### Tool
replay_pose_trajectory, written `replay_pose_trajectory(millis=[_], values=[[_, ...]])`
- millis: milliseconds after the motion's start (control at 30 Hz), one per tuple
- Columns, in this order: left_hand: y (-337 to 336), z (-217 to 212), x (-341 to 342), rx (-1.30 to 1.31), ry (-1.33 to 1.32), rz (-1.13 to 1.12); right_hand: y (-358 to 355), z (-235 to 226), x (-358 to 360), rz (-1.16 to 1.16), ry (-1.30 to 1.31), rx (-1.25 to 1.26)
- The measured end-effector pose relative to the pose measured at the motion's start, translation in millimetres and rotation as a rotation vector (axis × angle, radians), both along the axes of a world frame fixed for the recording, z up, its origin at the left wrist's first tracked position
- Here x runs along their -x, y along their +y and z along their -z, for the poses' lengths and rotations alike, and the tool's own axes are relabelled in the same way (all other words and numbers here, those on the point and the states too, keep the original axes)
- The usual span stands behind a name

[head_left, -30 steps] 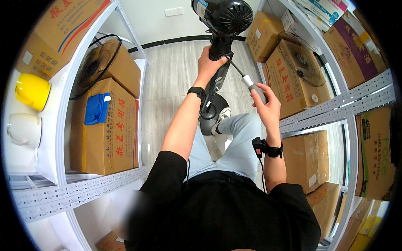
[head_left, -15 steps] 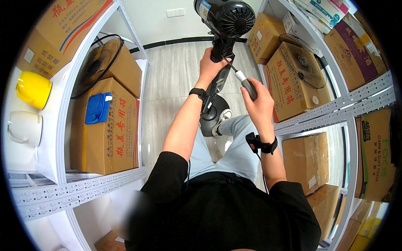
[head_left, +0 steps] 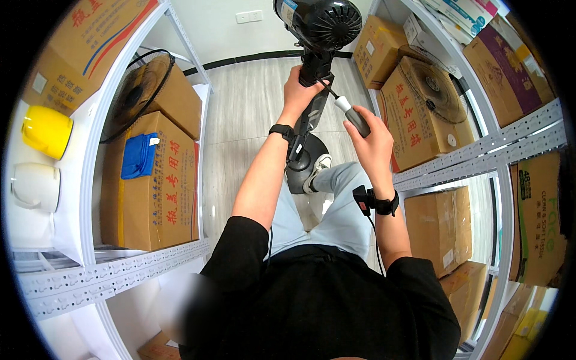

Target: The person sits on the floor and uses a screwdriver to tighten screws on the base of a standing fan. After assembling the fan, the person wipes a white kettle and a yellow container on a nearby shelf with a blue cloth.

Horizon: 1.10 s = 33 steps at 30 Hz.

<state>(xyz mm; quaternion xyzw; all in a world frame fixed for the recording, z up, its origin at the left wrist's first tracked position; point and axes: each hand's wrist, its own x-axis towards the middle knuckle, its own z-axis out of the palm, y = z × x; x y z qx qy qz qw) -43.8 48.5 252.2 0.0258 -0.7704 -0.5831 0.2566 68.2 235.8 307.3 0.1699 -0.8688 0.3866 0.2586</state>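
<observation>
In front of me stands a black pedestal fan (head_left: 333, 27) without its grille, its motor housing on a dark column above a round base (head_left: 313, 161). My left hand (head_left: 298, 95) is wrapped round the neck of the column just under the motor head. My right hand (head_left: 373, 135) grips a screwdriver (head_left: 353, 115) by its grey and white handle. The screwdriver's dark shaft slants up and left, its tip at the column beside my left fingers. Whether the tip sits in a screw cannot be made out.
Fan grilles lean on shelves at left (head_left: 137, 93) and right (head_left: 433, 84). Cardboard boxes (head_left: 171, 210) fill both metal racks, with a folded blue cloth (head_left: 139, 156) on one. A yellow kettle (head_left: 48, 132) and a white one (head_left: 37, 186) stand at far left. My shoe (head_left: 318, 171) touches the base area.
The view has shifted slightly. Both hands keep their holds, and the screwdriver stays at the column with hardly any movement.
</observation>
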Motion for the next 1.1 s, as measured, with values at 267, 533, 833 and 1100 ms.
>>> replay_pose_trajectory(millis=[267,533,833,1100], values=[[0,3,3,-0.002,0.022,0.011,-1,4,-3,0.035,0.067,-0.065],[-1,3,2,-0.027,0.050,0.043,20,79,-27,0.102,-0.238,0.344],[-2,5,3,-0.026,0.014,0.060,1,110,-25,0.002,-0.404,0.399],[1,4,3,-0.013,0.019,0.047,-12,112,-14,0.011,-0.210,0.282]])
